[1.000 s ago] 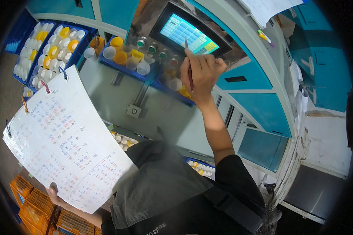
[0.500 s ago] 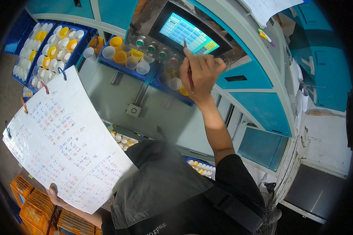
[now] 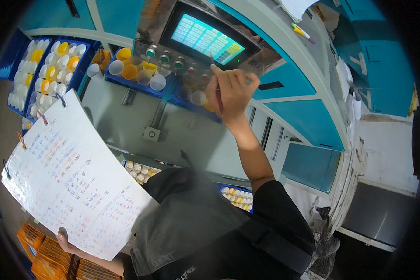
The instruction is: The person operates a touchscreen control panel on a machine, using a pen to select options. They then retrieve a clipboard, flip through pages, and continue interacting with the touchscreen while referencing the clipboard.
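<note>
My right hand (image 3: 233,93) grips a thin dark-red pen (image 3: 220,100), with the pen's tip over the lower part of a lit touchscreen (image 3: 205,38). I cannot tell whether the tip touches the glass. At the lower left, my left hand (image 3: 67,241) holds the bottom edge of a white ring-bound sheaf of sheets (image 3: 74,172), its thumb on top and the other fingers hidden beneath. Blue and red handwriting covers the top sheet, which lies tilted. Coloured rings run along its upper left edge. Round push buttons (image 3: 164,56) sit below the screen, partly behind my right hand.
Blue crates of white and yellow cups (image 3: 60,67) stand at the far left. Another blue bin (image 3: 140,86) with cups sits under the panel. A grey machine bed (image 3: 126,123) with rails spreads below. Orange crates (image 3: 49,256) are lower left; a fan (image 3: 324,249) stands lower right.
The whole view has shifted, so the screen and machine appear farther left. My right hand keeps the pen near the screen, whose cells look paler. My left hand still holds the sheets.
</note>
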Tool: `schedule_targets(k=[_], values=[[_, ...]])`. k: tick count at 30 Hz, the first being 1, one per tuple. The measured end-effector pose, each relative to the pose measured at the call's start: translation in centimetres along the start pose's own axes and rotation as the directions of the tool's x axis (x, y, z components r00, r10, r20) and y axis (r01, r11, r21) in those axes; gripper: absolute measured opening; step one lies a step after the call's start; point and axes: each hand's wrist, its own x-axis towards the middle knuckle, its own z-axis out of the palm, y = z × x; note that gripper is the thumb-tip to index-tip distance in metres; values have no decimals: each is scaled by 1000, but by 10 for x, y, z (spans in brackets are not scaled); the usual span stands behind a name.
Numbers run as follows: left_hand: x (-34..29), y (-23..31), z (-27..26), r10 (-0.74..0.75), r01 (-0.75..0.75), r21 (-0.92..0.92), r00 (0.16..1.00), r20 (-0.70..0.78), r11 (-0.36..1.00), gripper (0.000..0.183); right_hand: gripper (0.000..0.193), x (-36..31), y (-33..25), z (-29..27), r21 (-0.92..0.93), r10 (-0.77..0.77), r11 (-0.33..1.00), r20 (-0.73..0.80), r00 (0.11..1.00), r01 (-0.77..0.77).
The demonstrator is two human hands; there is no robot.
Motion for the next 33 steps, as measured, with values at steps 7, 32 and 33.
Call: schedule_targets(k=[7,32,33], values=[[2,2,3,4,-4,9,1000,-4,1000,94,27,5,13,-28,-64,83,994,-21,996,-84],[-2,3,7,-22,22,-10,1000,-14,1000,93,17,30,9,-16,34,-1,999,-67,998,4],[-2,3,8,-23,22,-10,1000,-14,1000,93,17,29,9,-16,27,8,1000,-62,998,-7]])
